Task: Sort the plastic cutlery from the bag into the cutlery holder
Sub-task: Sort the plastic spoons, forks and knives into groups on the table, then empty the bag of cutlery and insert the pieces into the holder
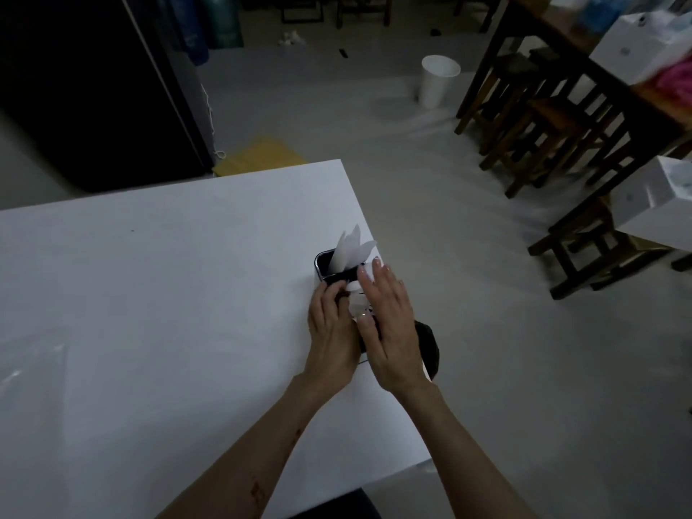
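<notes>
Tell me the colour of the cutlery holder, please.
Black, with a shiny rim; the holder shows in the head view, its only view.

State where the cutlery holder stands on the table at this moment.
In the head view, the black cutlery holder stands near the right edge of the white table, just beyond the left hand and right hand.

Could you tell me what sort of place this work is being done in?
Probably a dim workroom or storage space rather than a kitchen. The white table stands on a bare floor, dark wooden stools are pushed under a wooden bench stacked with white boxes, and a white bin stands on the floor.
</notes>
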The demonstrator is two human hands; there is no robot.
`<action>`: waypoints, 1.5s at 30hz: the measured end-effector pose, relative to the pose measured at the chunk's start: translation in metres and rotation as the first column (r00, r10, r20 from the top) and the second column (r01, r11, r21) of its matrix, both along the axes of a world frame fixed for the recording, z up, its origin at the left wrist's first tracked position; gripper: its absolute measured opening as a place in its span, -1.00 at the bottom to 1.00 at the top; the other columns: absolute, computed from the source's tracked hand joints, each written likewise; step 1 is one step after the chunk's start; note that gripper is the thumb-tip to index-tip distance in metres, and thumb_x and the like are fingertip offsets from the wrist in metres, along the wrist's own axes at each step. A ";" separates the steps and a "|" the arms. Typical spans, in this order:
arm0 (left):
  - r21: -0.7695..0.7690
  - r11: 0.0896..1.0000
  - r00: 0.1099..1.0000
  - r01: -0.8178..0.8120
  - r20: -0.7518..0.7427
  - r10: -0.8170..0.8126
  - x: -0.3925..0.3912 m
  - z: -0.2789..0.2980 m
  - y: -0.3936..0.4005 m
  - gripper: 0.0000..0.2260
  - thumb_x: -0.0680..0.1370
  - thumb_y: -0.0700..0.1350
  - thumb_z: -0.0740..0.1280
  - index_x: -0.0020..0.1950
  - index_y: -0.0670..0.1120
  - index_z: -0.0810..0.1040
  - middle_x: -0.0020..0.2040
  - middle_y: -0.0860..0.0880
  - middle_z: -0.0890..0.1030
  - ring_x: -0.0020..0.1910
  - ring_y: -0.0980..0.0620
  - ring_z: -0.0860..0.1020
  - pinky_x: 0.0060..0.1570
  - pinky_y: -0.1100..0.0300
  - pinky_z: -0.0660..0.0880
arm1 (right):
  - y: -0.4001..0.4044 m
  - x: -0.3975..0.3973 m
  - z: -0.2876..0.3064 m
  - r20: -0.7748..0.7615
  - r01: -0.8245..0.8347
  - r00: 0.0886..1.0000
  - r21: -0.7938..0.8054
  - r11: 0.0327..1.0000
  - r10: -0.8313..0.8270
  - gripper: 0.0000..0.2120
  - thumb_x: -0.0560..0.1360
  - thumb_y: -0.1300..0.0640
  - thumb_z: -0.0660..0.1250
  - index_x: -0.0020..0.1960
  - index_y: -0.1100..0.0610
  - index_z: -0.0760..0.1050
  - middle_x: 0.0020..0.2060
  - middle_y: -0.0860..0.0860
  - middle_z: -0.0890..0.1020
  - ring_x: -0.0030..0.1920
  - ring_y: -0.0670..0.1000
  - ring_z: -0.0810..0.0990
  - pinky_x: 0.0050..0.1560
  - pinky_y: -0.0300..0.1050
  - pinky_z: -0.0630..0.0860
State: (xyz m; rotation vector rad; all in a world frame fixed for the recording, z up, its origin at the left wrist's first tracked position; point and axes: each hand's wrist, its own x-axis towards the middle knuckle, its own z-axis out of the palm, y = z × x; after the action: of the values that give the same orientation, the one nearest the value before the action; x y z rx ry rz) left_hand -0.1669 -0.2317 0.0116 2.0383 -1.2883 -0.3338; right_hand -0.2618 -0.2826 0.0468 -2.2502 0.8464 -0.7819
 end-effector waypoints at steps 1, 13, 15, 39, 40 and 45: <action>0.027 0.999 0.999 0.019 0.040 -0.020 0.001 0.000 0.001 -0.34 0.49 -0.07 0.39 0.48 -0.08 0.10 0.49 -0.09 0.18 0.51 -0.09 0.09 0.42 -0.06 0.26 | -0.001 0.001 -0.002 -0.055 -0.018 0.998 -0.005 1.000 0.018 -0.51 0.67 -0.06 -0.05 0.58 -0.02 0.11 0.58 0.01 0.13 0.59 0.00 0.00 0.57 0.07 -0.04; 0.020 0.968 0.956 0.251 -0.161 -0.245 0.024 -0.002 0.041 -0.49 0.66 -0.04 0.07 0.56 -0.02 -0.07 0.57 0.12 -0.20 0.52 0.23 -0.22 0.50 0.27 -0.10 | 0.000 0.006 -0.021 -0.300 0.117 0.943 -0.104 0.988 -0.143 -0.47 0.68 -0.10 -0.20 0.60 0.04 0.06 0.59 0.03 0.05 0.59 -0.07 -0.09 0.56 0.17 -0.09; 0.051 0.966 0.958 0.253 -0.154 -0.243 0.033 0.000 0.053 -0.51 0.67 -0.09 0.05 0.55 0.00 -0.08 0.54 0.19 -0.17 0.47 0.36 -0.24 0.48 0.35 -0.16 | 0.006 0.015 -0.013 -0.318 0.160 0.922 -0.202 0.966 -0.220 -0.47 0.67 -0.09 -0.17 0.59 0.06 0.09 0.59 0.06 0.07 0.59 -0.04 -0.06 0.56 0.17 -0.16; 0.512 0.751 0.887 -0.417 0.050 0.459 0.254 -0.086 0.408 -0.35 0.54 0.15 -0.17 0.52 -0.18 0.18 0.55 -0.19 0.03 0.53 -0.26 -0.03 0.46 -0.02 -0.03 | 0.289 0.312 -0.077 -0.371 -0.123 0.793 0.679 0.723 0.483 -0.58 0.60 0.07 0.27 0.39 0.21 0.32 0.18 0.14 0.56 0.16 0.10 0.55 0.21 -0.08 0.47; 0.501 0.765 0.898 -0.404 0.056 0.437 0.252 -0.089 0.410 -0.32 0.51 0.16 -0.23 0.52 -0.16 0.15 0.55 -0.16 0.00 0.53 -0.22 -0.09 0.44 0.03 -0.08 | 0.294 0.318 -0.078 -0.369 -0.067 0.818 0.701 0.710 0.441 -0.59 0.60 0.06 0.28 0.38 0.21 0.33 0.14 0.14 0.58 0.14 0.10 0.56 0.21 -0.07 0.48; 0.493 0.754 0.877 -0.434 0.042 0.478 0.248 -0.087 0.408 -0.30 0.47 0.19 -0.33 0.56 -0.05 0.00 0.52 0.01 -0.19 0.49 -0.02 -0.26 0.44 0.12 -0.22 | 0.312 0.339 -0.080 -0.425 0.118 0.844 0.743 0.659 0.327 -0.73 0.58 -0.01 0.32 0.12 0.19 0.49 0.00 0.07 0.60 0.06 0.10 0.59 0.07 -0.09 0.51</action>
State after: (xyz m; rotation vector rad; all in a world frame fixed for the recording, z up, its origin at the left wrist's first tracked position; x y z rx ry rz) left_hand 0.0813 0.1763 -0.0757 2.6513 -0.6376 -0.5527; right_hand 0.0770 0.0293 -0.0328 -1.6965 1.0204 0.2942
